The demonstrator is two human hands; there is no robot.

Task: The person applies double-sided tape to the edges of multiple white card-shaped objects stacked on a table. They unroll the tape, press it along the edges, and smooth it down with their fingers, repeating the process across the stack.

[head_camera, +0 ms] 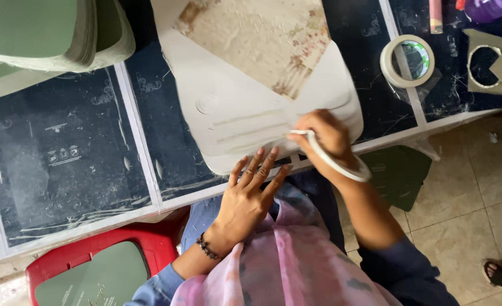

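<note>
The person is working on a pale grey card sheet (228, 107) that is lying on the dark counter (64, 153), just past the near edge at about 12 o'clock from the body. The left hand (248, 195) is resting flat, fingers spread apart and holding nothing, with its fingertips pressing the sheet's near edge. The right hand (324, 136), at about 1 o'clock, is closed with its fingers pinched together on a white tape strip (333, 161); the strip is curving from the fingertips back over the wrist, and the hand is sitting on the sheet's near right corner.

As a judgement, the work is looking partly done: a mottled decorative paper (256, 39) is already lying over the far part of the sheet, and faint straight bands are showing across the bare grey area near the hands, while the strip in the right hand is not yet laid down.

A stack of green-faced cards (41, 34) is piled at 10 o'clock. A roll of masking tape (407, 60) is sitting at 2 o'clock, well apart from the hands. Down at 7 o'clock a red plastic stool (92, 252) is carrying another green card (95, 277) on its seat; whether more are lying under it cannot be told.
</note>
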